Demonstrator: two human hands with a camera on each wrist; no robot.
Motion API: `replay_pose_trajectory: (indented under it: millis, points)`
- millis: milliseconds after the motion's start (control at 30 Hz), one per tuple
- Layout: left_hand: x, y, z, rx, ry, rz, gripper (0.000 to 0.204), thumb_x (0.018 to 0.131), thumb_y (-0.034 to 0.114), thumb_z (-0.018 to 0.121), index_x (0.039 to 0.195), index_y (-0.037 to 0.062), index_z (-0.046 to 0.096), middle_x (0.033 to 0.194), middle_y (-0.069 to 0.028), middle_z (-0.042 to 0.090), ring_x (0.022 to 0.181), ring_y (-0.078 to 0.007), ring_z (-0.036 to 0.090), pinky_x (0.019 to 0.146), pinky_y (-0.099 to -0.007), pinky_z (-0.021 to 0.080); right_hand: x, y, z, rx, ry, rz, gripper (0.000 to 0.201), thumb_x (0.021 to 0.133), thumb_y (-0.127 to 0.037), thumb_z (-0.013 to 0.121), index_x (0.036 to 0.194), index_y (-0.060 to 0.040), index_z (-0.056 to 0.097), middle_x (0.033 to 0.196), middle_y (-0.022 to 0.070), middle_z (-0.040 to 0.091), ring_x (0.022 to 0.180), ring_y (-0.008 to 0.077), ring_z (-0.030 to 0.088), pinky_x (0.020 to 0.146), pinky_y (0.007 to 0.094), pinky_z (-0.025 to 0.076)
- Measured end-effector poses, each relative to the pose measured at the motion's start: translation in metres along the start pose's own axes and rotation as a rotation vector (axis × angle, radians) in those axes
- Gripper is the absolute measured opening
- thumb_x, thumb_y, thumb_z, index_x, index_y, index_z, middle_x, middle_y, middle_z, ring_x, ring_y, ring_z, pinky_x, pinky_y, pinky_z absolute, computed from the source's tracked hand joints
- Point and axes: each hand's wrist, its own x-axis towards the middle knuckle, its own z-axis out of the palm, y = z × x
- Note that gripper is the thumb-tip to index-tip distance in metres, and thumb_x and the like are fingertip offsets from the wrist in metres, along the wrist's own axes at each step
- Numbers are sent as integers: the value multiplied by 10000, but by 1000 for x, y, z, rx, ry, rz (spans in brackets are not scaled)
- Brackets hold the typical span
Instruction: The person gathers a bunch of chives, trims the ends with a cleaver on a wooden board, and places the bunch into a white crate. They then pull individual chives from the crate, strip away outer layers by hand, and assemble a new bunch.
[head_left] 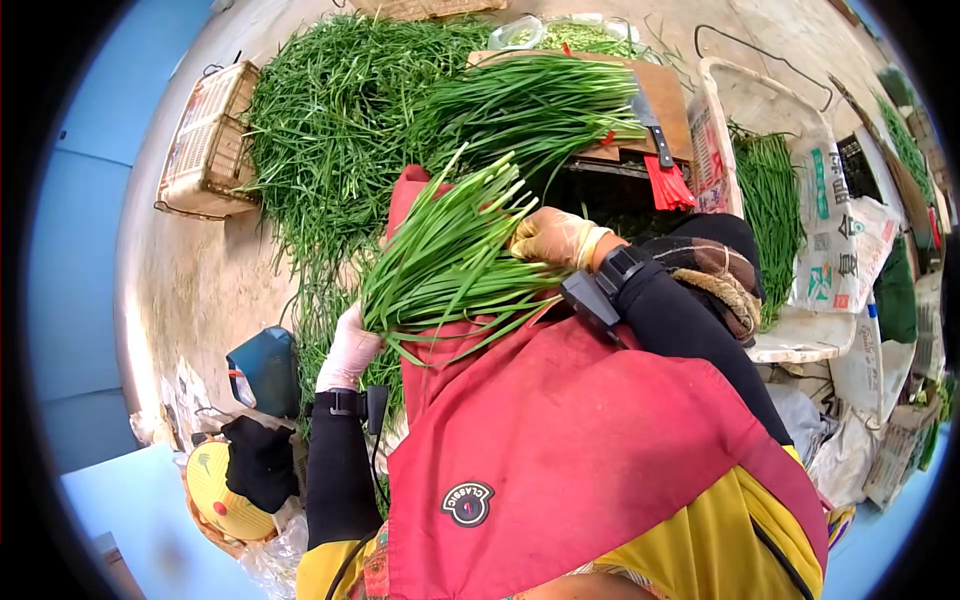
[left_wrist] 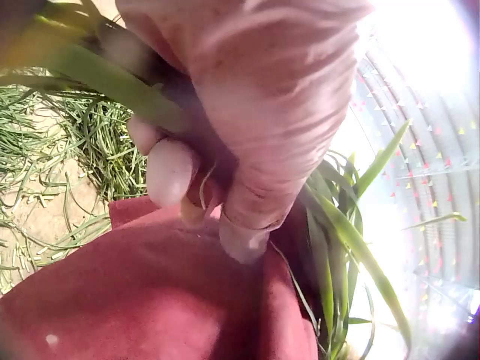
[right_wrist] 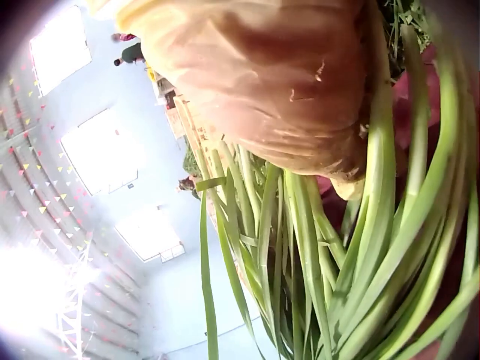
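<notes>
A loose bunch of green garlic chives (head_left: 450, 265) lies across the lap, over a red apron (head_left: 570, 420). My gloved left hand (head_left: 350, 350) holds its left side; the left wrist view shows the thumb and fingers of this hand (left_wrist: 255, 112) curled about some leaves. At the right of the bunch, my gloved right hand (head_left: 555, 238) grips stems. The right wrist view shows long chive stalks (right_wrist: 367, 255) running below and beside that hand (right_wrist: 262, 82), whose fingertips are mostly hidden.
Ahead, trimmed chives (head_left: 540, 95) and a knife (head_left: 655, 135) lie on a wooden board (head_left: 668, 95), with red ties (head_left: 668, 185) hanging in front. A large chive heap (head_left: 330, 110) spreads left beside a basket (head_left: 205, 140). A white crate (head_left: 710, 160) stands right, holding more chives (head_left: 765, 200).
</notes>
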Motion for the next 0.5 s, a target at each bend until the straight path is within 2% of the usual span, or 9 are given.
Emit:
replay_pose_trajectory:
  millis: [100,133,167,233,267,367,400,433,500]
  points:
    - [-2,2,1,-33,-8,-17,318,828,-44,608,1116,88,620,774,19,625,544,-45,490,468,-213,392,1,1,1,-17,7,-13,260,801,-207,686,985,-24,704,854,101,700,764,183,632,718,326,494]
    - [-4,5,2,-33,-8,-18,318,828,-44,608,1116,88,620,774,19,625,544,-45,490,468,-213,392,-7,-14,-1,80,-18,32,271,813,-215,687,988,-9,696,857,92,699,782,169,628,732,321,493]
    - [-5,9,3,-19,1,-7,312,825,-39,614,1108,92,624,758,25,615,539,-46,483,465,-213,384,13,9,1,206,-52,18,277,856,-195,664,1046,6,669,902,49,691,798,119,605,736,280,483]
    - [-5,11,3,-6,9,3,307,822,-34,619,1101,96,627,742,31,605,533,-48,477,461,-214,377,-5,-20,-5,393,42,6,285,864,-185,661,1075,7,660,937,57,694,837,120,619,756,265,484]
    - [-4,9,2,-6,-1,-8,310,819,-36,621,1100,96,628,748,32,606,532,-47,471,462,-214,376,8,-4,-3,492,38,-61,258,871,-156,655,1044,35,661,928,73,694,835,137,633,769,261,495]
    - [-2,6,0,8,-4,24,315,814,-38,627,1100,94,627,767,33,612,540,-40,464,467,-210,377,13,4,-5,542,-30,-66,234,879,-135,645,1014,56,660,907,93,693,820,157,646,783,267,505]
    - [-1,5,0,21,0,66,318,812,-38,631,1102,92,626,780,33,616,550,-34,463,471,-206,378,12,4,-6,527,-31,-97,205,874,-120,660,1011,31,678,868,79,698,757,142,647,718,257,516]
    - [-1,4,-1,21,3,64,318,812,-38,631,1102,92,626,780,33,616,550,-34,463,471,-206,378,10,3,-8,527,-34,-96,205,874,-120,660,1011,31,678,868,79,698,757,142,647,718,257,516]
    - [-1,3,-2,8,-8,52,326,808,-43,634,1105,90,626,807,34,623,576,-26,466,470,-202,370,2,-2,-17,466,-83,-158,191,877,-91,628,984,62,667,860,103,689,784,166,649,781,277,510]
